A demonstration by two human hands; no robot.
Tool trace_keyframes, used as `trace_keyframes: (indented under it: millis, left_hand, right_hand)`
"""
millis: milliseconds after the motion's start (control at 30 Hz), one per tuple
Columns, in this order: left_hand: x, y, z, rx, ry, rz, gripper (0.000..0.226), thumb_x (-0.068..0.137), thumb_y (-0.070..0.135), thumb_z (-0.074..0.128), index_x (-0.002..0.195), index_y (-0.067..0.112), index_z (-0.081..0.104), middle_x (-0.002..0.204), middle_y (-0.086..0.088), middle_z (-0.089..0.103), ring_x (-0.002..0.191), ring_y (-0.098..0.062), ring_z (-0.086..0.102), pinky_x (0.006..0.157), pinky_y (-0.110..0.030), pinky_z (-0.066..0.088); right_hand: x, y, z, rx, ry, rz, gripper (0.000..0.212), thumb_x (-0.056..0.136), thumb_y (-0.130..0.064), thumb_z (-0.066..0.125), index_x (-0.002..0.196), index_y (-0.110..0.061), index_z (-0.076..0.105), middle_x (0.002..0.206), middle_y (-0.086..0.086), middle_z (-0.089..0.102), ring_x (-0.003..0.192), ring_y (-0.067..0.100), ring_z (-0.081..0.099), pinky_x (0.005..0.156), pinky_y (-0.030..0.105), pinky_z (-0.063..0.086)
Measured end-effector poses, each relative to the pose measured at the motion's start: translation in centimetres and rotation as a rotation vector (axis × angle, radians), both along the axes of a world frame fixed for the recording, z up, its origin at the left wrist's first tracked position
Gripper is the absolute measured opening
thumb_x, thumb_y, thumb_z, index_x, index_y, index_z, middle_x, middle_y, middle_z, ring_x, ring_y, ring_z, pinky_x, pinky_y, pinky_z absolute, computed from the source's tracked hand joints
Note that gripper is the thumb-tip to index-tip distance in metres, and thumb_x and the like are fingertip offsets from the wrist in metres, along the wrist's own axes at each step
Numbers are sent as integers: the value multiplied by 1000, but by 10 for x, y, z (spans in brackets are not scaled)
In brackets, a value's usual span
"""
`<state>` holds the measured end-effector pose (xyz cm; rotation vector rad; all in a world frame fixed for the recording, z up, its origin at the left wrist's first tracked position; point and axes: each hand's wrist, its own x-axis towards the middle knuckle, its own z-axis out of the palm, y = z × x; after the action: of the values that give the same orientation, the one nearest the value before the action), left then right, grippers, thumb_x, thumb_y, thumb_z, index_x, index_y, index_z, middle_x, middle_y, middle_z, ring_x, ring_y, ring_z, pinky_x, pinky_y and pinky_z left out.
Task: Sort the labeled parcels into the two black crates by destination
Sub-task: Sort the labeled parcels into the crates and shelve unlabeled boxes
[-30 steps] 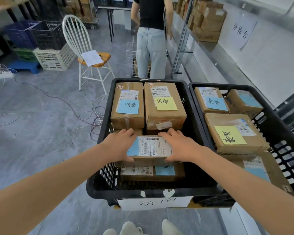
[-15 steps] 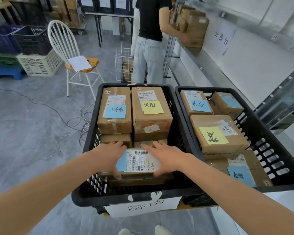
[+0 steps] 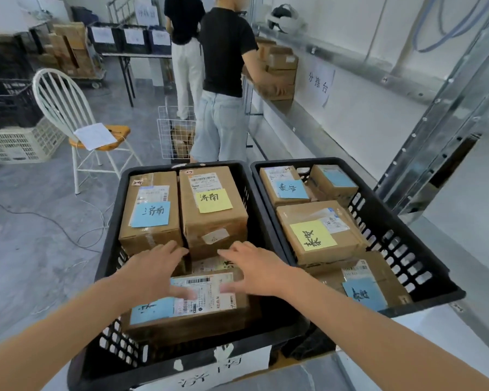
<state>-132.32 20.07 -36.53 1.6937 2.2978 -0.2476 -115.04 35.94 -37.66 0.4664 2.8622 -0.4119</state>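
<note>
Two black crates stand side by side before me. The left crate (image 3: 110, 244) holds several brown parcels with blue and yellow notes. Lying flat at its near end is a parcel (image 3: 206, 309) with a white shipping label and a blue note. My left hand (image 3: 153, 270) and my right hand (image 3: 254, 266) hover just above that parcel's far edge with fingers spread, and neither grips it. The right crate (image 3: 393, 221) holds several parcels, among them one with a yellow note (image 3: 319, 230) and one with a blue note (image 3: 364, 283).
A person in a black shirt (image 3: 223, 80) stands just beyond the crates at a long counter (image 3: 350, 136) stacked with boxes. A second person (image 3: 185, 52) stands farther back. A white chair (image 3: 76, 128) and stacked crates (image 3: 14, 122) are at the left, cables lie on the floor.
Both hands have let go of the labelled parcel, which now lies flat in the left crate. The hands have opened and lifted off it. The camera has tilted up.
</note>
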Motion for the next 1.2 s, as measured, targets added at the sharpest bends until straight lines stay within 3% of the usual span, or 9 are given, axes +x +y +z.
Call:
trace_keyframes:
  millis: [133, 267, 367, 533, 667, 800, 900, 1000, 1200]
  left_hand:
    - [33, 67, 39, 301, -175, -30, 53, 92, 62, 45, 136, 33, 42, 133, 13, 44, 113, -8, 51, 91, -30, 47]
    - [73, 136, 56, 458, -265, -127, 48, 96, 51, 47, 137, 26, 46, 131, 9, 47, 121, -10, 47, 99, -32, 44]
    - [96, 178, 46, 428, -256, -127, 57, 97, 46, 50, 145, 18, 39, 144, 0, 41, 133, -17, 36, 108, -33, 36]
    - [111, 230, 37, 428, -251, 57, 54, 99, 39, 47, 145, 15, 35, 145, -3, 37, 134, -20, 33, 106, -35, 38]
    - [104, 254, 42, 398, -175, 94, 47, 99, 35, 45, 141, 14, 39, 138, -5, 42, 126, -22, 39, 100, -39, 43]
    - [104, 275, 35, 365, -104, 106, 47, 99, 34, 44, 141, 14, 39, 138, -5, 43, 128, -22, 39, 103, -38, 41]
    - [107, 294, 22, 375, -82, 113, 51, 99, 36, 45, 143, 11, 39, 142, -6, 42, 132, -22, 38, 109, -36, 37]
    - [109, 314, 9, 403, -52, 139, 54, 99, 38, 45, 146, 11, 37, 150, -8, 37, 138, -23, 33, 115, -36, 29]
    - [101, 347, -11, 492, -24, 252, 54, 102, 39, 39, 148, 12, 33, 155, -5, 31, 144, -20, 24, 119, -34, 18]
  right_hand:
    - [14, 35, 61, -5, 307, -164, 49, 95, -43, 56, 140, -25, 48, 127, -4, 50, 117, 15, 50, 94, 38, 47]
    - [55, 93, 92, 78, 462, -402, 41, 97, -36, 52, 136, -26, 50, 128, -5, 49, 118, 17, 48, 92, 39, 47]
    - [95, 137, 85, 90, 352, -652, 52, 99, -41, 47, 144, -19, 37, 140, 4, 40, 131, 24, 38, 100, 42, 41]
    - [125, 170, 30, -293, 118, -937, 83, 100, -54, 38, 157, -11, -4, 165, 12, 5, 150, 31, 13, 118, 46, 21]
    - [120, 173, 8, -497, 188, -950, 77, 101, -54, 33, 157, -8, 4, 162, 10, 22, 145, 32, 29, 113, 41, 30]
    - [124, 200, 14, -581, -5, -843, 86, 96, -67, 30, 156, -9, 13, 138, 7, 49, 140, 31, 39, 115, 43, 33]
    - [122, 243, 24, -504, 138, -856, 78, 96, -66, 32, 151, -11, 32, 149, 10, 43, 132, 27, 46, 109, 40, 39]
    - [114, 292, 23, -292, 307, -861, 74, 96, -57, 44, 151, -9, 26, 146, 14, 35, 129, 30, 44, 102, 42, 43]
    - [78, 350, 7, 8, 171, -815, 88, 93, -66, 40, 151, -2, 24, 152, 18, 28, 140, 34, 21, 108, 42, 32]
